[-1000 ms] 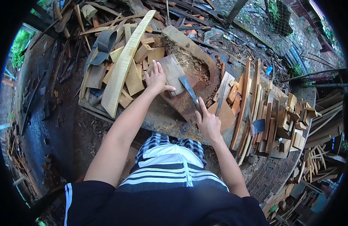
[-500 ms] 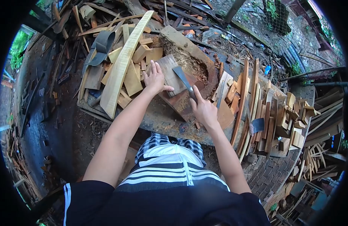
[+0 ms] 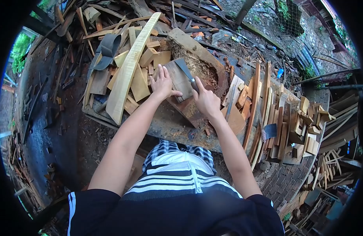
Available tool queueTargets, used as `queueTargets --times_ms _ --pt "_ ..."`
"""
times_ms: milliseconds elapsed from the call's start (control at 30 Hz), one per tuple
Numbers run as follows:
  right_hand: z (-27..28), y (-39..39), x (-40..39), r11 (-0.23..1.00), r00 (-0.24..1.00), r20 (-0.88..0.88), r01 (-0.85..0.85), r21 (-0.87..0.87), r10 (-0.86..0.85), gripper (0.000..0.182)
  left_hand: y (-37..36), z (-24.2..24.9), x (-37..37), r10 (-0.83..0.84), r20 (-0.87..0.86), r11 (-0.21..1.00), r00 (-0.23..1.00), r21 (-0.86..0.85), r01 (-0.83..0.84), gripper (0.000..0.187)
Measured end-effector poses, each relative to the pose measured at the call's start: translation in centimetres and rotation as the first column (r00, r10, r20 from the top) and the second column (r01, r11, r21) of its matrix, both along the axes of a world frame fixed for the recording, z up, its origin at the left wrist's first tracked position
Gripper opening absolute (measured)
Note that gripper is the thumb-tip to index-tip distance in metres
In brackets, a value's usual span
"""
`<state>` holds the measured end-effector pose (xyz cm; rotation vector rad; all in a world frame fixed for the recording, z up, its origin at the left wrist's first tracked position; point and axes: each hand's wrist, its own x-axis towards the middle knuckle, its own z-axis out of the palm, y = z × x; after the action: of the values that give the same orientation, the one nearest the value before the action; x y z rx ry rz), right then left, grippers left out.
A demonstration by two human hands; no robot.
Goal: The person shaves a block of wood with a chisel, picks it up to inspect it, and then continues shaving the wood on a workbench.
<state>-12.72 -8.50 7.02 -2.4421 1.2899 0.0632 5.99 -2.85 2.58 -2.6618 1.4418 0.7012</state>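
Note:
My left hand (image 3: 162, 83) lies on a flat wooden block (image 3: 177, 76), fingers stretched out and the thumb spread toward the near edge. In my right hand (image 3: 207, 101) is a scraper (image 3: 184, 69), gripped by its dark handle. Its grey blade flares toward the end and lies over the block's face, tip near the far edge. Beneath the block is a larger reddish-brown timber (image 3: 185, 112). A hollowed, rough-chewed wooden piece (image 3: 201, 49) sits just beyond.
Left of my hands leans a long curved pale plank (image 3: 132, 67) beside offcuts and a bent dark sheet (image 3: 107, 51). To the right are long strips (image 3: 252, 106), a dark-bladed tool (image 3: 269, 130) and stacked small blocks (image 3: 303, 118). Scrap wood (image 3: 189, 15) lies behind the bench.
My right hand has moved up and left with the scraper, its blade sliding farther toward the block's far left edge. My left hand stays in place on the block.

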Motion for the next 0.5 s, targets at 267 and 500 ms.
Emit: queueTargets --times_ms 267,500 --pt "2.3 4.0 -6.0 0.992 0.999 -0.051 -0.001 0.129 0.008 0.058 0.3 -0.5 0.0 0.004 -0.002 0.999 1.000 -0.036 -0.004 0.152" --pt "2.3 5.9 -7.5 0.996 1.000 0.011 0.004 0.090 -0.005 0.058 0.0 -0.3 0.1 -0.007 -0.035 1.000 0.999 -0.016 0.006 0.153"
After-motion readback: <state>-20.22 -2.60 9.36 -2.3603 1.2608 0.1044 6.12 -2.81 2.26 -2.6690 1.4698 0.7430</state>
